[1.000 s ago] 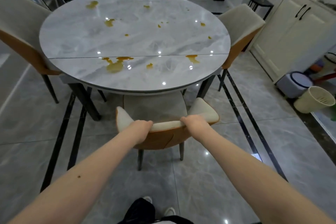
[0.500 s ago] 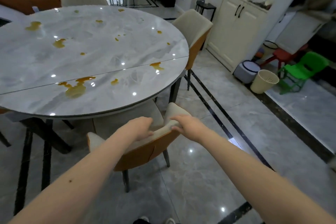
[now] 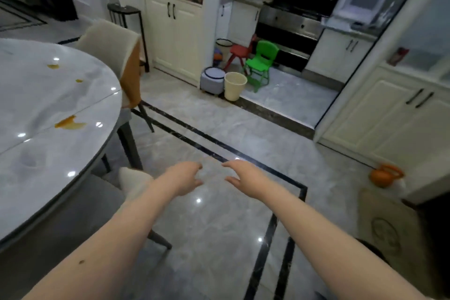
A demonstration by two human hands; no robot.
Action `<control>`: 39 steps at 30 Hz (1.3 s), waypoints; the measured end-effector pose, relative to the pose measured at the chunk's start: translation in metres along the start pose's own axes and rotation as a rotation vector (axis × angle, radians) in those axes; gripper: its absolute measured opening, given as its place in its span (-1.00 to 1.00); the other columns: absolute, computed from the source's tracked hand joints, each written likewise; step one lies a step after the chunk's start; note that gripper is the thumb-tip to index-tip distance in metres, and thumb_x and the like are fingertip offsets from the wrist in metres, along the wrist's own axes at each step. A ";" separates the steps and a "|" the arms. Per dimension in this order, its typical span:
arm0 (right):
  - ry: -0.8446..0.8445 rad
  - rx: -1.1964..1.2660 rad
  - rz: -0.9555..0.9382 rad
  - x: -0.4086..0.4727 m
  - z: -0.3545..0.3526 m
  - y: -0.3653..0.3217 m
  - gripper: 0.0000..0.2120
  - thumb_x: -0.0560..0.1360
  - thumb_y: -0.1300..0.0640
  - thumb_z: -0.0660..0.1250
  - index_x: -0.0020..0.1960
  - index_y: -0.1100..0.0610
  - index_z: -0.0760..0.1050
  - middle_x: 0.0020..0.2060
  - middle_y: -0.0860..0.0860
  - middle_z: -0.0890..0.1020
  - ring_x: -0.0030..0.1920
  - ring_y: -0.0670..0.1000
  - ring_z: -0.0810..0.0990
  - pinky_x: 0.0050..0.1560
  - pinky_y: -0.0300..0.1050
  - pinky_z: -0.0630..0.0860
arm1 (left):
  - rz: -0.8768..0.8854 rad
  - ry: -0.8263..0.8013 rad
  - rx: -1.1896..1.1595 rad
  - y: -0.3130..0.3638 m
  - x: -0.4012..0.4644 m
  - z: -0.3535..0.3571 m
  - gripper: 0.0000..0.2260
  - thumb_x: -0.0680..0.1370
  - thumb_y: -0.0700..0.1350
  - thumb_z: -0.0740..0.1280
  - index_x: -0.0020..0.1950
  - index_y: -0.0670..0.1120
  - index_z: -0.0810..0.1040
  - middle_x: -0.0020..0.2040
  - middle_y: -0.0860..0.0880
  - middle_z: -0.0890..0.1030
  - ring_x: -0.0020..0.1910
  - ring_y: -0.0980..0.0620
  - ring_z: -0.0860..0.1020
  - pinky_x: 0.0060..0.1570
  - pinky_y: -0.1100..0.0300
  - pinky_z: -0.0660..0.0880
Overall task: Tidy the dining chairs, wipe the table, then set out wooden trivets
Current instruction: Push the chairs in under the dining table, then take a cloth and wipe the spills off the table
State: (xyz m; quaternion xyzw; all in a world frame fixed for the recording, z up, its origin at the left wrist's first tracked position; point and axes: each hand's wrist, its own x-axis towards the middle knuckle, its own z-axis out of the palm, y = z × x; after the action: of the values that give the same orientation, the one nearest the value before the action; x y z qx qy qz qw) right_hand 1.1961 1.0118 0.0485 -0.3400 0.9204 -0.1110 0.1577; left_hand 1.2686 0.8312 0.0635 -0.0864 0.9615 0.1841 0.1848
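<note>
While both forearms are being stretched forward over the floor (image 3: 219,226), the left hand (image 3: 182,176) and the right hand (image 3: 246,179) are being held apart from each other at about the same height, palms down, with nothing being gripped. The fingers (image 3: 197,167) of the left hand are being kept loosely curled and slightly spread, and those of the right hand are being kept relaxed in the same way, pointed toward the left hand. A dining chair (image 3: 132,181) is being seen just beside and below the left forearm, tucked under the rim of the round surface (image 3: 60,153); only its cream padded backrest corner, a dark seat and one slim dark leg are being shown. Glossy grey marble with a thin seam is being shown on that surface, and amber spills (image 3: 69,123) are being seen on it near the edge. A second chair (image 3: 114,53), cream-upholstered in front with an orange-brown back, is being seen at the far side, close against the rim. Polished grey tiles with black inlay lines are being reflected on by ceiling lights. Well apart from the hands, a cream ribbed bin (image 3: 234,86), a round grey stool (image 3: 213,80), a green plastic chair (image 3: 261,62) and a red stool (image 3: 239,52) are being seen near white panelled cabinets (image 3: 175,36). An orange kettlebell-shaped object (image 3: 384,175) is being seen on the floor at right.
</note>
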 end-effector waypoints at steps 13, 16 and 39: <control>0.240 0.226 0.838 -0.232 -0.002 0.160 -0.57 0.60 0.06 0.23 0.45 0.04 0.30 0.39 0.03 0.41 0.32 0.05 0.44 0.31 -0.06 0.40 | 0.789 -0.344 0.291 0.266 0.054 0.070 -0.58 0.61 -0.01 0.23 0.45 -0.08 0.30 0.35 -0.07 0.46 0.28 -0.07 0.45 0.24 0.12 0.41; 0.321 0.274 1.026 -0.287 0.013 0.152 -0.57 0.59 0.08 0.23 0.45 0.04 0.31 0.38 0.00 0.41 0.30 0.04 0.46 0.27 -0.06 0.42 | 0.928 -0.420 0.401 0.307 0.038 0.093 -0.54 0.61 0.01 0.21 0.48 -0.07 0.24 0.37 -0.09 0.43 0.29 -0.05 0.45 0.23 0.13 0.41; 0.886 0.424 2.135 -0.698 0.215 -0.177 -0.59 0.60 0.11 0.24 0.42 0.14 0.34 0.38 0.07 0.42 0.35 0.03 0.40 0.35 -0.19 0.26 | 2.048 -0.795 0.765 0.422 -0.415 0.355 -0.55 0.59 0.05 0.23 0.44 -0.05 0.28 0.34 -0.11 0.46 0.27 -0.08 0.46 0.23 0.11 0.40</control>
State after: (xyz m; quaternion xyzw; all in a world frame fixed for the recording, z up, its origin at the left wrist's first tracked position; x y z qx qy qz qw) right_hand 1.8811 1.3202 0.0542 0.7052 0.6764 -0.1820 -0.1096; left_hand 1.6648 1.3959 0.0530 0.8565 0.4484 -0.0408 0.2522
